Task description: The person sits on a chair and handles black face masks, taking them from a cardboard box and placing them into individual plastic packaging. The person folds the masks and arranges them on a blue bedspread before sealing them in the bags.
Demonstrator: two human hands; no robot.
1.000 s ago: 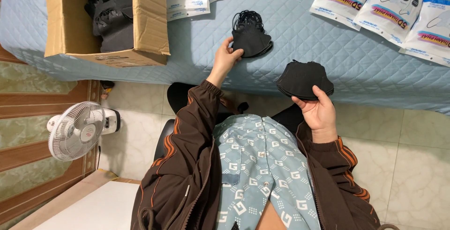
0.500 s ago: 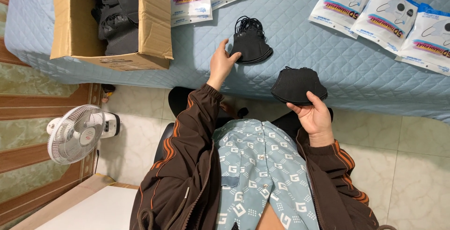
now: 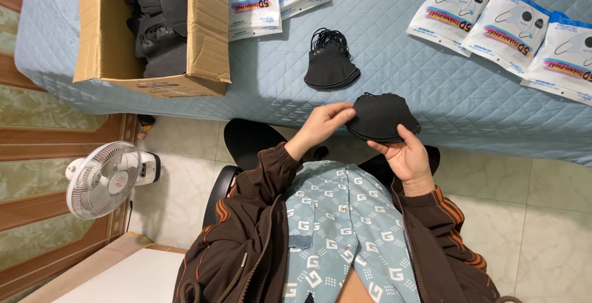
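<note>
Over the near edge of the bed: we hold a black face mask (image 3: pixel 381 118) between both of our hands, just above the quilt's hem.
Right hand (image 3: pixel 404 155): we cup it under the mask, palm up, thumb pressed on the mask's lower edge, fingers closed around it from beneath.
Left hand (image 3: pixel 322 125): our fingertips (image 3: pixel 346 114) pinch together on the mask's left edge.
Mask: it is dark, curved and folded flat, and looks like more than 1 layer, though we cannot tell how many.
Stack on the bed: a small pile of black masks (image 3: pixel 331 68) with their ear loops bunched at the top lies on the blue quilted cover (image 3: pixel 394 50), near the held mask but apart from it.
Cardboard box (image 3: pixel 203 31): it sits open at the left of the bed, filled with more dark masks.
Packets at top centre: white printed mask packets (image 3: pixel 254 0) lie just beside the box.
Packets at right: 3 more mask packages (image 3: pixel 509 28) lie in a row, well apart from our hands.
Floor at left: a small white fan (image 3: pixel 102 179) stands on the tiles.
Clothing: we wear a brown jacket (image 3: pixel 246 235) with orange stripes.
</note>
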